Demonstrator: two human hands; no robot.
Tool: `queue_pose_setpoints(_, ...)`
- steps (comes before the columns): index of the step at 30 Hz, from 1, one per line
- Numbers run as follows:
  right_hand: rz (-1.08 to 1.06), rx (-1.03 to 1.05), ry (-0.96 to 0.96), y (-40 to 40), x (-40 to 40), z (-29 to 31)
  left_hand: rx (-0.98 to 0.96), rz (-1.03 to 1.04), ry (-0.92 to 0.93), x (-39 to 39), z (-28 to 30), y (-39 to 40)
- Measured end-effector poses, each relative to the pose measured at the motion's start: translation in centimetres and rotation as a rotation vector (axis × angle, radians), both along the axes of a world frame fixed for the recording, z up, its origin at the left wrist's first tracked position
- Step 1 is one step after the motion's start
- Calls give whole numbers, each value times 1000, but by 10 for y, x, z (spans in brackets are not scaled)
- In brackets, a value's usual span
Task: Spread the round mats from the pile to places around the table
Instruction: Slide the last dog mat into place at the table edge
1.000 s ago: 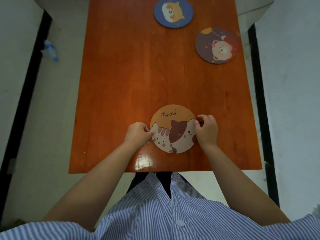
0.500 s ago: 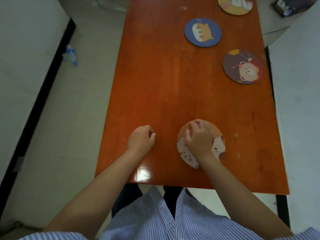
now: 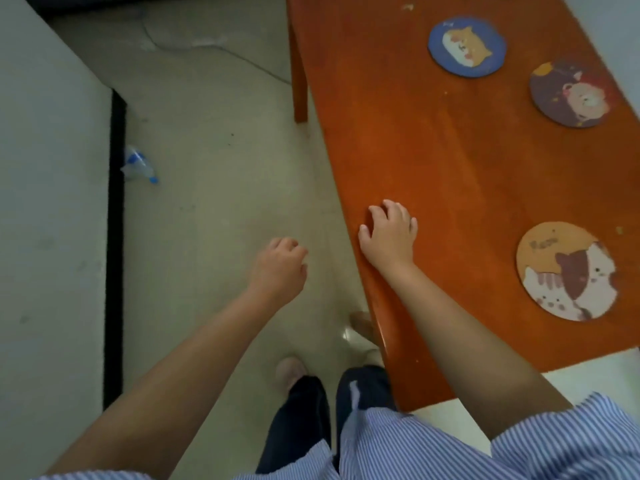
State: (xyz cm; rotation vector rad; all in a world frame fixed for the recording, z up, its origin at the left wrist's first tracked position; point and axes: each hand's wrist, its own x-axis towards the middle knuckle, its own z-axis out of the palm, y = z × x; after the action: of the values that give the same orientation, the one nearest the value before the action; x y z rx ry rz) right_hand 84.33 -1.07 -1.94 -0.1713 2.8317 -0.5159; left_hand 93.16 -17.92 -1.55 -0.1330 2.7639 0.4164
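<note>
Three round mats lie flat on the orange wooden table [image 3: 433,140]. The orange mat with cats [image 3: 566,270] rests near the front right edge. A blue mat with a dog [image 3: 467,46] and a dark purple mat with a bear [image 3: 573,94] sit farther back. My right hand [image 3: 389,235] rests with spread fingers on the table's left edge, holding nothing, well left of the cat mat. My left hand [image 3: 278,268] hangs loosely curled over the floor, off the table, with nothing in it. No pile of mats is in view.
A table leg [image 3: 300,88] stands at the back left. A crumpled plastic bottle [image 3: 138,166] lies on the pale floor by the white wall [image 3: 45,168] with its black skirting. My feet and dark trousers [image 3: 311,410] are beside the table's near corner.
Both hands have let go of the cat mat, which stays on the table. My right hand moved left to the table edge, my left hand off over the floor. The view swung left.
</note>
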Motion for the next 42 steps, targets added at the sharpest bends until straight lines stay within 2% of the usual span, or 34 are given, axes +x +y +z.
queue_pose_setpoints(8,-182,22,14,-13,-47,2,6,-201,33,-100,4,-32)
queue_pose_setpoints(14,-317,-4,40,-20,-129,4,-53,-400,69,-217,22,-36)
queue_pose_setpoints(21,-540,-45,-23,-24,-209,8,-116,-589,7,-342,32,-38)
queue_pose_setpoints(29,-808,-73,2,-13,-291,14,-95,-807,22,-482,32,-19)
queue_pose_setpoints(36,-1334,-184,-20,-8,-352,16,-16,-965,-67,-581,23,-7)
queue_pose_setpoints(39,-1537,-178,-57,-3,-378,15,77,-983,-153,-607,19,3)
queue_pose_setpoints(42,-1761,-258,-121,6,-406,15,113,-980,-223,-622,14,10)
